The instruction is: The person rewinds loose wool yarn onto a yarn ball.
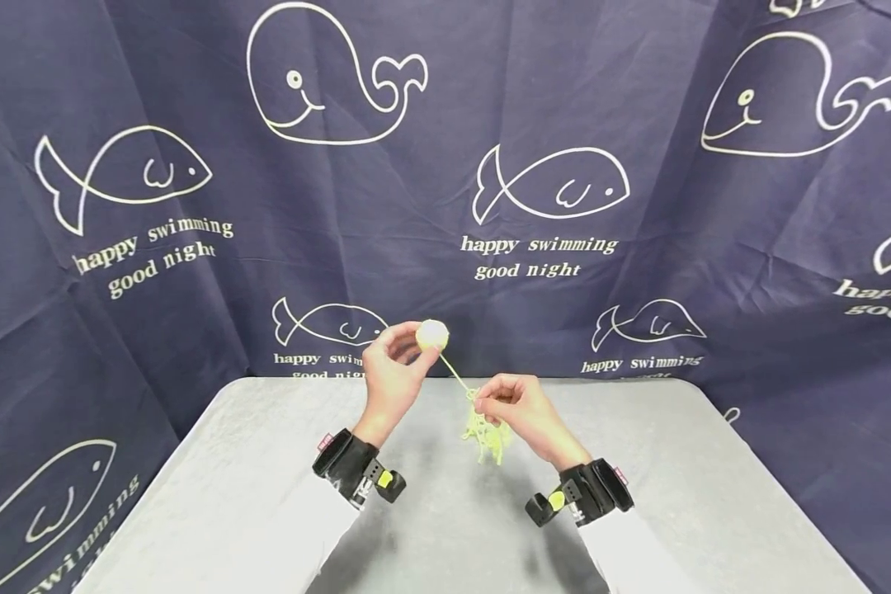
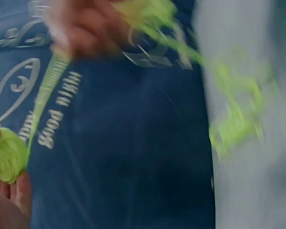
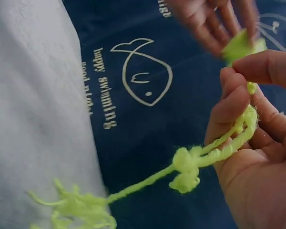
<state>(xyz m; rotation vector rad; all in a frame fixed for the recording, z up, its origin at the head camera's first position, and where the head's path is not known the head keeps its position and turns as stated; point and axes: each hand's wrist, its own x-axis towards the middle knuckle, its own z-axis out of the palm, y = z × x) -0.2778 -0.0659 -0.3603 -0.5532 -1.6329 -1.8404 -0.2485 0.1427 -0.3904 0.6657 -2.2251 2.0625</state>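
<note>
A small ball of yellow-green yarn (image 1: 432, 335) is held up between the thumb and fingers of my left hand (image 1: 395, 375), above the far edge of the table. From the ball a strand (image 1: 456, 377) runs taut down to my right hand (image 1: 523, 412), which pinches it between thumb and fingertips. Below the right hand hangs a loose, tangled bunch of the same yarn (image 1: 486, 437). In the right wrist view, a loop of yarn passes through the right fingers to a small knotted clump (image 3: 186, 169). The left wrist view shows the wound ball (image 2: 8, 155) at its left edge.
A pale grey table (image 1: 445, 528) lies under both hands. Close behind it hangs a dark blue cloth (image 1: 445, 206) printed with white fish, whales and lettering. Each wrist wears a black strap (image 1: 347, 464) with a small camera mount.
</note>
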